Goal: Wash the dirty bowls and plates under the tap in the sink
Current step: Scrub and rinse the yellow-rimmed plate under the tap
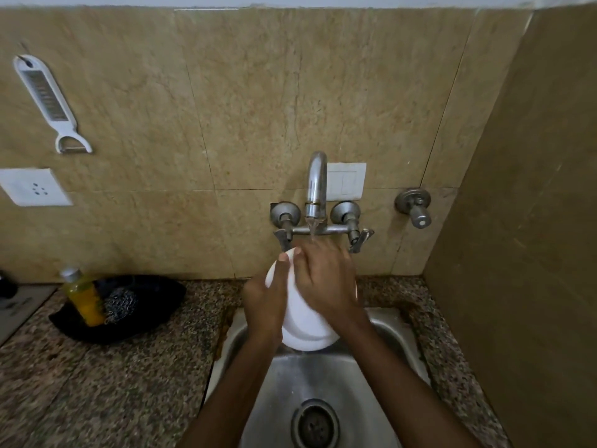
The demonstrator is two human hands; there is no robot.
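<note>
This is a home kitchen. A steel sink [323, 383] is set in a speckled stone counter [97, 383] under a wall tap [316, 189]. Far left on the beige tiled wall [226, 92] hangs a grater [45, 95]; a soap bottle [82, 297] and a scrubber [120, 303] stand left of the sink.

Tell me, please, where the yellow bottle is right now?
In the head view, the yellow bottle stands on the counter left of the sink, beside a steel scrubber.
</note>
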